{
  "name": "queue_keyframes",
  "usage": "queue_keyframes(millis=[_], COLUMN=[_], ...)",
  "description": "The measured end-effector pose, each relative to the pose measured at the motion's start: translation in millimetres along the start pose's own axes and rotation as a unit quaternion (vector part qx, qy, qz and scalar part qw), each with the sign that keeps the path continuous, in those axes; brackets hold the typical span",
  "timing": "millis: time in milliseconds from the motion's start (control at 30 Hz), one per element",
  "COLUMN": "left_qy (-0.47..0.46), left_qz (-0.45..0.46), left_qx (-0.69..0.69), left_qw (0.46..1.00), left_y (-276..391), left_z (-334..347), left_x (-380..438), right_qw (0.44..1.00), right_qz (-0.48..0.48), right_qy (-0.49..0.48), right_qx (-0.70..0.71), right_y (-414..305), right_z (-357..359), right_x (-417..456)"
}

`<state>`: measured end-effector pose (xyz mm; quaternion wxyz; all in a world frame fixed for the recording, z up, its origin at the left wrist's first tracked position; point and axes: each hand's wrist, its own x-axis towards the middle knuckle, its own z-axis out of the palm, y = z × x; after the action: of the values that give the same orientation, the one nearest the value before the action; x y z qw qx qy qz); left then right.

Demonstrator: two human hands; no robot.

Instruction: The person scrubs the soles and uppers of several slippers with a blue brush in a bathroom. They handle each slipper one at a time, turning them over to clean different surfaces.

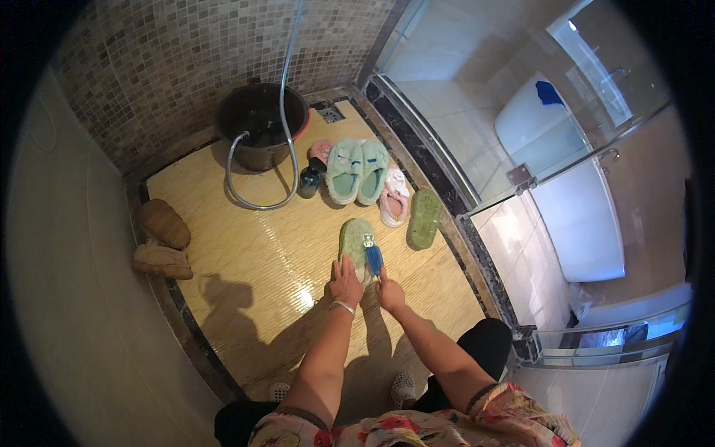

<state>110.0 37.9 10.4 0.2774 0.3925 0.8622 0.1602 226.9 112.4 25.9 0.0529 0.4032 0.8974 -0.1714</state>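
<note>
A fuzzy light-green slipper (353,237) lies on the wet, ribbed yellow floor before me. My left hand (346,284) rests on its near end with the fingers spread, pressing from above. In my right hand (390,291) is a blue brush (373,259), gripped at its near end and laid along the slipper's right side. A small pale ornament (368,240) shows at the brush's far end; whether it belongs to the slipper I cannot tell. Just beyond stands a pair of mint-green fuzzy slippers (357,173), toes away from me.
A dark bucket (262,159) with a metal shower hose (229,173) draped over it stands by the mosaic wall. Nearby are a dark pump bottle (308,181), a pink slipper (394,207), an overturned green slipper (424,218) and brown slippers (163,220). A raised sill and glass door (491,190) border the right.
</note>
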Motion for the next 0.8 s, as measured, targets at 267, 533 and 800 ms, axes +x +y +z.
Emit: queue_keyframes(millis=[267, 533, 800], left_qy=[-0.015, -0.016, 0.058], left_qz=[-0.021, 0.019, 0.075], left_qx=[0.019, 0.028, -0.035], left_qw=[0.999, 0.999, 0.995], left_y=[9, 10, -21], left_z=[10, -2, 13], left_x=[7, -2, -14], right_qw=[0.999, 0.999, 0.999], right_qz=[0.029, 0.025, -0.022], right_qy=[0.016, 0.018, 0.009], right_qx=[0.011, -0.013, 0.034], right_y=[-14, -3, -33], right_z=[12, -4, -20], right_x=[1, 28, 3])
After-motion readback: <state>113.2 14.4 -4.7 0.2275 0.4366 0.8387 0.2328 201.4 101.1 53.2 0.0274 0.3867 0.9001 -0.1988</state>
